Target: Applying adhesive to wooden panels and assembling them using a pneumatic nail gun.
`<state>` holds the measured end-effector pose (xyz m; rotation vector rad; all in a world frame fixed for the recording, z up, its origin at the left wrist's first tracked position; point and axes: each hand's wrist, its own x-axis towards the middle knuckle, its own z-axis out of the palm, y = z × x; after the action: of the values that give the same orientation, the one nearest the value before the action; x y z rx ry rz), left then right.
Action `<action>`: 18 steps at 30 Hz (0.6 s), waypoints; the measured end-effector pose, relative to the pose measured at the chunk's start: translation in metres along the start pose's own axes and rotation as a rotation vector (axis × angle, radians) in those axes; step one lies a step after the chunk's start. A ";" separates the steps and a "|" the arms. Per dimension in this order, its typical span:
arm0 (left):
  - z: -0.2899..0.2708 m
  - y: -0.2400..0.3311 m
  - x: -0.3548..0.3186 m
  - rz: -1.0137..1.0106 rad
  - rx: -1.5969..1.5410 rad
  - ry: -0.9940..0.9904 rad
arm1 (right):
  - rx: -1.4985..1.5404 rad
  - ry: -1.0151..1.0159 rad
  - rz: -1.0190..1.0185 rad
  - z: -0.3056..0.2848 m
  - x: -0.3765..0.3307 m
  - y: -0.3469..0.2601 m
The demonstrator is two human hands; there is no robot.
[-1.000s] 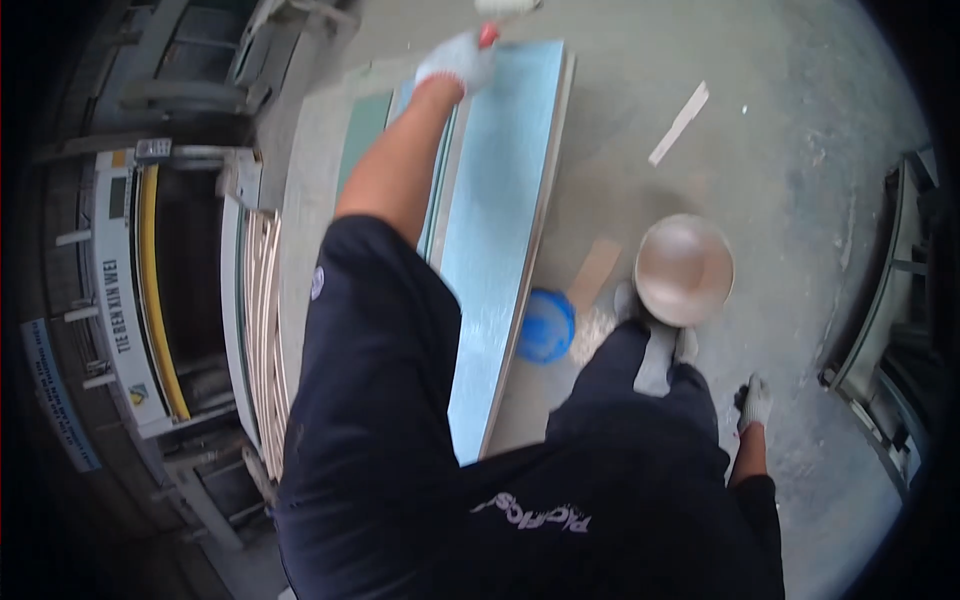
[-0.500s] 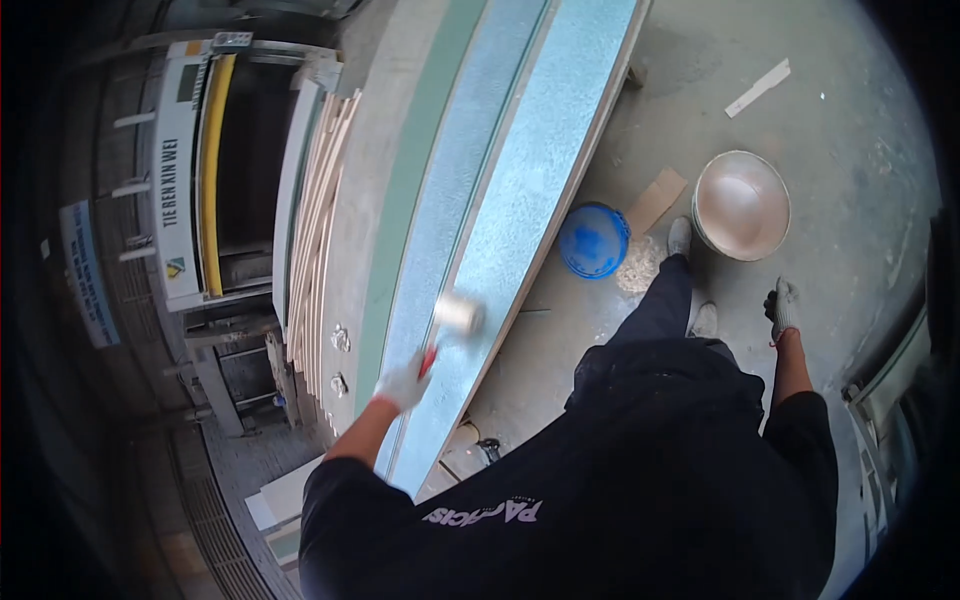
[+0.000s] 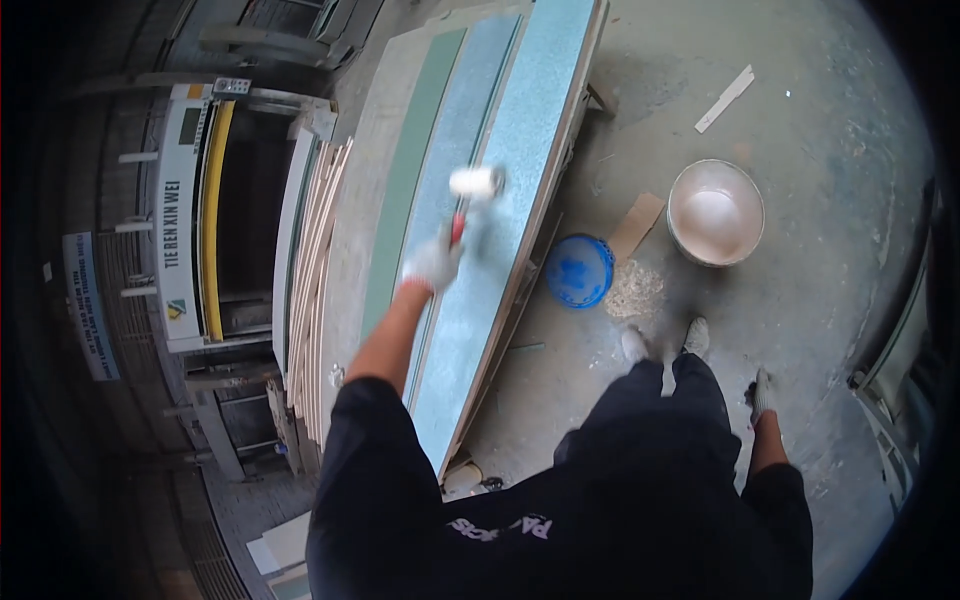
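One roller in play: left hand (image 3: 433, 265), white-gloved, gripping red handle of white paint roller (image 3: 476, 183); roller head sits on long pale blue-grey board (image 3: 500, 200) atop stack on workbench. Right hand (image 3: 760, 392), also gloved, hangs at side, well clear; grip unreadable. Judged step: mid-coat, rolling along board length. Next stroke likely needs even pressure and a reload from round white bucket (image 3: 715, 212) on floor, near blue lid (image 3: 579, 270).

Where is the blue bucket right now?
In the head view, the blue bucket stands on the concrete floor just right of the long panel, left of the larger pale bucket and ahead of the person's shoes.
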<state>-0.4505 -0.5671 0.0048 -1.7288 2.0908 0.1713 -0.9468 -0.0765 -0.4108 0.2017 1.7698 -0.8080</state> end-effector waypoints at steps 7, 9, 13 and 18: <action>-0.079 0.143 0.139 0.073 -0.254 0.028 | 0.007 0.175 -0.042 -0.031 0.007 0.041; -0.056 0.101 0.115 0.139 -0.120 0.101 | 0.097 0.232 0.000 -0.007 0.003 0.027; 0.032 -0.005 -0.034 0.163 0.016 0.040 | -0.141 -0.010 -0.149 0.052 -0.007 0.032; 0.114 -0.122 -0.350 -0.131 -0.017 -0.339 | -0.099 -0.166 -0.295 0.138 -0.036 0.059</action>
<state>-0.2571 -0.2354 0.0595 -1.7030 1.7325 0.4128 -0.7963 -0.1070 -0.4226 -0.1919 1.6980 -0.9151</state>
